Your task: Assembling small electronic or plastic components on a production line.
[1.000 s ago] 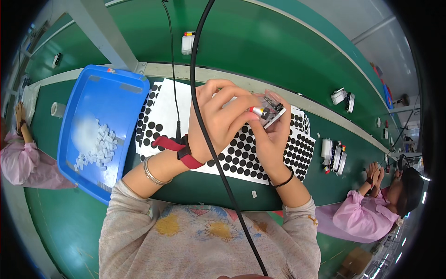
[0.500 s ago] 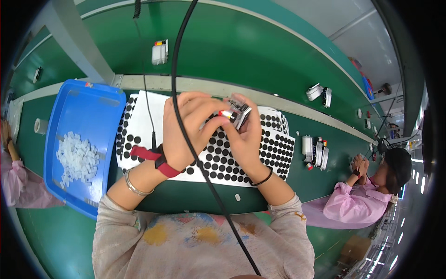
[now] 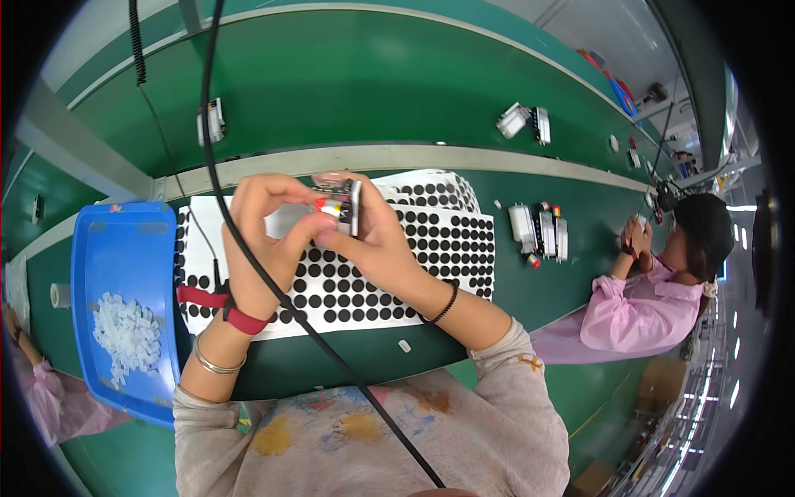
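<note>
A small device (image 3: 354, 211) with a silver edge, black parts and a clear section is held up over the dotted sheets. Set in its near side is a small cylinder (image 3: 333, 207) with red, white and yellow on it. My left hand (image 3: 269, 224), with a red wrist strap (image 3: 248, 320), pinches at the cylinder's red end between thumb and fingers. My right hand (image 3: 383, 240) is wrapped round the device from the right, its thumb below the cylinder. Beneath both hands are white sheets (image 3: 431, 291) of round black stickers. My fingers hide part of the device.
On the left stands a blue tray (image 3: 84, 273) with a heap of small whitish pieces (image 3: 126, 335). Similar devices (image 3: 546, 232) lie to the right and more (image 3: 210, 123) beyond the ledge. A black cable (image 3: 273, 286) crosses the view. A person in pink (image 3: 642, 306) sits at right.
The view has shifted, so the bench appears lower and further left. Both hands still hold the device, now turned with its silver edge more upright. My left fingers have closed in around the cylinder.
</note>
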The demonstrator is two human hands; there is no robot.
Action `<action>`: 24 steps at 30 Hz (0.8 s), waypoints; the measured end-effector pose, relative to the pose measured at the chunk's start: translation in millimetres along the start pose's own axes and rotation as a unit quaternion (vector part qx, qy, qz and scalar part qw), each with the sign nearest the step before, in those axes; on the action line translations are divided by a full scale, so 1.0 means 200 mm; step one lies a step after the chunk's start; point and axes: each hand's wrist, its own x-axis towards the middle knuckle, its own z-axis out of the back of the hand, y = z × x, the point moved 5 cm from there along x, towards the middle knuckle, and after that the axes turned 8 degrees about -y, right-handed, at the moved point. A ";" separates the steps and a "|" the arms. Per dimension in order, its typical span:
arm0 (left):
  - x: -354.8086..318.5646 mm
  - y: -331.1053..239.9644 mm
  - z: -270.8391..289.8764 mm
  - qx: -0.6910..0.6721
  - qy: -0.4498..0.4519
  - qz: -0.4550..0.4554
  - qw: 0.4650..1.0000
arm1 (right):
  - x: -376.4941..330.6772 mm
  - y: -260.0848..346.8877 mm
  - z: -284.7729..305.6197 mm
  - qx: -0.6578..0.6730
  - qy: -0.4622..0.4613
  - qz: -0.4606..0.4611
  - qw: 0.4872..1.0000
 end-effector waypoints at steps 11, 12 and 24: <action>0.00 -0.04 0.00 0.050 0.003 0.031 0.998 | -0.01 -0.03 0.00 0.012 0.011 -0.050 0.999; 0.00 -0.04 0.00 0.054 0.004 0.031 0.998 | -0.01 -0.03 0.00 0.021 0.004 -0.042 0.999; 0.14 -0.21 -0.07 0.064 0.092 -0.046 0.993 | 0.01 0.11 0.04 0.016 0.001 0.032 0.999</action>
